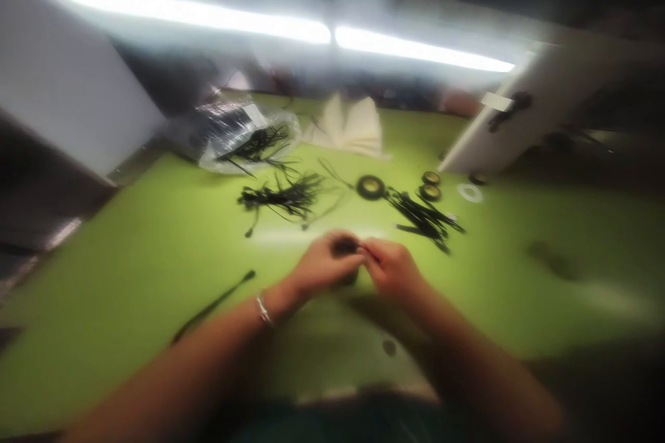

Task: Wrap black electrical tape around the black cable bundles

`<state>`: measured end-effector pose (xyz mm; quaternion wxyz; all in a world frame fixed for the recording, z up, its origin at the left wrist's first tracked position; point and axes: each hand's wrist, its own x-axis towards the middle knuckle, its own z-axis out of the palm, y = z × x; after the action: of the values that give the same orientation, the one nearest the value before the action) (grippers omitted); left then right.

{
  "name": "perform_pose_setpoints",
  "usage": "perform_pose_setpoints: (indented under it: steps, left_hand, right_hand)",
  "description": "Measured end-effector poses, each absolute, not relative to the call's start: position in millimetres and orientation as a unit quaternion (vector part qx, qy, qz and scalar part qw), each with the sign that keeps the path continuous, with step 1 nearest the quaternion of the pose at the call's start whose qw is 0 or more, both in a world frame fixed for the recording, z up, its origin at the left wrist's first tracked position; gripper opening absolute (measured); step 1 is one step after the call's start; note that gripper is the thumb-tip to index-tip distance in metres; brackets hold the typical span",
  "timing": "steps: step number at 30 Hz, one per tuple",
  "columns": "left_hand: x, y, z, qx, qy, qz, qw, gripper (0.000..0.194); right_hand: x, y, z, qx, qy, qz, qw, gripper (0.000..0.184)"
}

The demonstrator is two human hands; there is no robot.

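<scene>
The picture is smeared by motion. My left hand [323, 264] and my right hand [393, 267] meet over the green table [129, 277], fingers curled together round a small dark object [345, 246] that I cannot make out. A bracelet shows on my left wrist. Just beyond the hands lie a loose bundle of thin black cables [285, 198] and a second bundle [423, 216] to the right, next to a roll of black tape [370, 187].
A clear plastic bag [228, 131] with more black cables lies at the back left, an open notebook [349, 126] behind the middle. Two small tape rolls [430, 185] and a white ring [470, 192] sit right. A white board [519, 118] leans there. One black strip [213, 306] lies near left.
</scene>
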<state>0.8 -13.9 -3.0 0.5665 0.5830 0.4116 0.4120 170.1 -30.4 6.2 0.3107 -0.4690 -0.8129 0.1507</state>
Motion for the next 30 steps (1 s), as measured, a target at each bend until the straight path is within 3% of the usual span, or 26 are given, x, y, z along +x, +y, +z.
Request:
perform_pose_setpoints:
  steps: [4, 10, 16, 19, 24, 30]
  left_hand:
    - [2.8, -18.1, -5.3, 0.535, 0.417, 0.410, 0.610, 0.030]
    - [-4.5, -17.5, 7.8, 0.540, 0.466, 0.395, 0.580, 0.015]
    - [-7.1, -12.2, 7.5, 0.501, 0.404, 0.382, 0.664, 0.024]
    - [-3.0, -12.9, -1.7, 0.450, 0.395, 0.396, 0.696, 0.033]
    - [-3.6, -13.1, -5.8, 0.463, 0.458, 0.404, 0.643, 0.027]
    - [-3.8, -14.6, 1.7, 0.634, 0.456, 0.419, 0.463, 0.012]
  right_hand:
    - [172.8, -29.1, 3.5, -0.463, -0.828, 0.052, 0.311, 0.018]
    - [172.2, -30.9, 7.3, -0.438, -0.834, -0.153, 0.299, 0.020]
    - [177.3, -28.5, 4.0, -0.430, -0.827, -0.210, 0.295, 0.009]
    - [177.4, -27.7, -3.2, -0.444, -0.821, -0.184, 0.309, 0.009]
    - [171.7, -29.3, -5.6, -0.454, -0.823, -0.112, 0.321, 0.019]
    - [171.3, -28.0, 6.2, -0.491, -0.812, 0.195, 0.250, 0.022]
